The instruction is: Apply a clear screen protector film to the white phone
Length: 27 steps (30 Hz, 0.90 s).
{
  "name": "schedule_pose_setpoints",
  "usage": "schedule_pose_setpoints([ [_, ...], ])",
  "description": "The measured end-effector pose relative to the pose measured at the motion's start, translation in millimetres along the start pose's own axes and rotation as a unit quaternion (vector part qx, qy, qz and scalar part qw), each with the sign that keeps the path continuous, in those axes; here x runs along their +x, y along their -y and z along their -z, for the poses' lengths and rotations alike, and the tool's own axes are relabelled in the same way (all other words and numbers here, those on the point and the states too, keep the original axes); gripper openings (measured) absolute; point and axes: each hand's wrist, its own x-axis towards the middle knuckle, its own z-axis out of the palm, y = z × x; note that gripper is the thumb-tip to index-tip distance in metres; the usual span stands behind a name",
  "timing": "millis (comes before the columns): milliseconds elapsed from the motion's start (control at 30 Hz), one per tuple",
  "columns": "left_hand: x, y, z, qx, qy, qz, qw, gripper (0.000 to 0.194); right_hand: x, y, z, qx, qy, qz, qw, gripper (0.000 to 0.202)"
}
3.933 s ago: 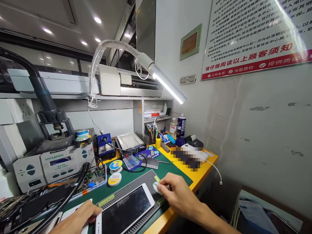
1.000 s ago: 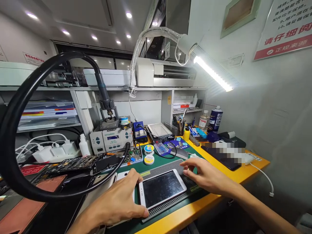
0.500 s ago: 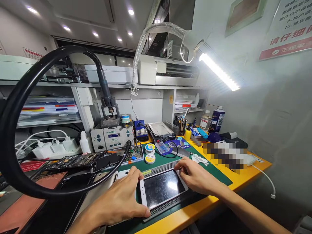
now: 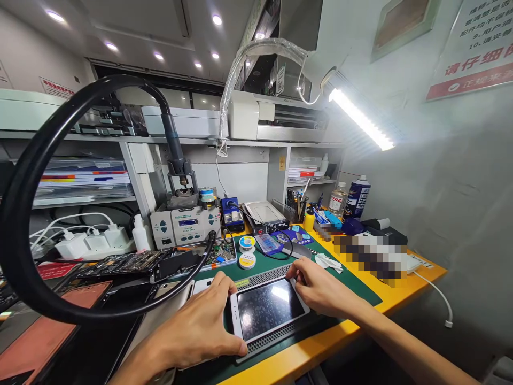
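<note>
A white phone with a dark, spotted glossy screen lies on a perforated grey metal plate, over a green mat. My left hand holds the phone's left end, fingers at the upper corner and thumb at the lower corner by the plate. At the upper right corner, my right hand pinches the phone's edge with curled fingers. The fingertips of that hand are partly hidden.
A black hose loops across the left side, above several phones and boards. Solder spools, a parts tray and a rework station stand behind. A white tissue and bottles are at the right, under a bright lamp.
The light reflection on the phone's screen has shifted upward, and a second bright spot shows at its lower left. Both hands keep nearly the same place and grip.
</note>
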Motion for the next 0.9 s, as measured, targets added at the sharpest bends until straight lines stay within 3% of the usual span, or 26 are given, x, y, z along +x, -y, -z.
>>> schedule_pose_setpoints([
  [900,-0.1,0.7,-1.3,0.002,-0.002,0.01,1.0,0.056,7.4,1.7,4.8,0.014,0.013,-0.009,1.0,0.022],
])
